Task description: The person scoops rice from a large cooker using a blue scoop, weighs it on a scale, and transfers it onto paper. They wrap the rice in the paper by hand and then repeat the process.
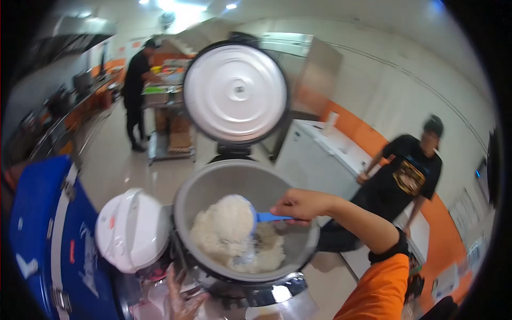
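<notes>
My right hand (pixel 298 207) is closed around the handle of a blue rice scoop (pixel 269 217). The scoop's bowl is heaped with white rice (pixel 233 220) and hangs inside a large rice cooker (pixel 205 184). More cooked rice (pixel 266 258) lies in the pot below it. The cooker's round lid (pixel 237 93) stands raised at the back. Low at the cooker's front left, my left hand (pixel 181 300) has its fingers apart, with nothing visible in it. It looks slightly blurred, near some pale, plastic-looking items (pixel 152 306).
A smaller white rice cooker (pixel 130 232) with its lid down stands at the left, beside a blue cooler box (pixel 42 234). One person (pixel 410 170) leans by a white counter (pixel 341 141) on the right. Another person (pixel 140 93) works at a far cart (pixel 170 128).
</notes>
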Demonstrator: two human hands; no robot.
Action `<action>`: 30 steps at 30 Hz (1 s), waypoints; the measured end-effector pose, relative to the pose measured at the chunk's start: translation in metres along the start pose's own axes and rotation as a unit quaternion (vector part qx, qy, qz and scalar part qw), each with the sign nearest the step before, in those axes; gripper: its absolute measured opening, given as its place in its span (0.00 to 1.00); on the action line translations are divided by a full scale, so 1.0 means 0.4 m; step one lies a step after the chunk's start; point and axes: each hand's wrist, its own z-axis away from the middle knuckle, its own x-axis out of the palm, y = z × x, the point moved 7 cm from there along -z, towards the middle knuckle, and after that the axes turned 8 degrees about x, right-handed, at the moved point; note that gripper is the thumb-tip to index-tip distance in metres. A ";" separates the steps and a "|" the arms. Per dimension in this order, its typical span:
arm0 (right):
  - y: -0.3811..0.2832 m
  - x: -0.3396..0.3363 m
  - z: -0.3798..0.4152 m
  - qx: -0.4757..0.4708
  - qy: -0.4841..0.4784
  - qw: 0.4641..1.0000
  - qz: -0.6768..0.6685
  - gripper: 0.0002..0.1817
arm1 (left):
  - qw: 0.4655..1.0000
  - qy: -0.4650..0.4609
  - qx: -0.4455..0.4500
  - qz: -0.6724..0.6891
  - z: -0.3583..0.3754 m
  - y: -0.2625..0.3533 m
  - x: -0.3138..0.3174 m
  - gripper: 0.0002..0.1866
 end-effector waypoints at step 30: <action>-0.027 0.152 -0.190 -0.031 0.024 0.995 0.091 0.25 | 0.990 -0.052 -0.062 -0.118 0.140 0.150 0.063 0.41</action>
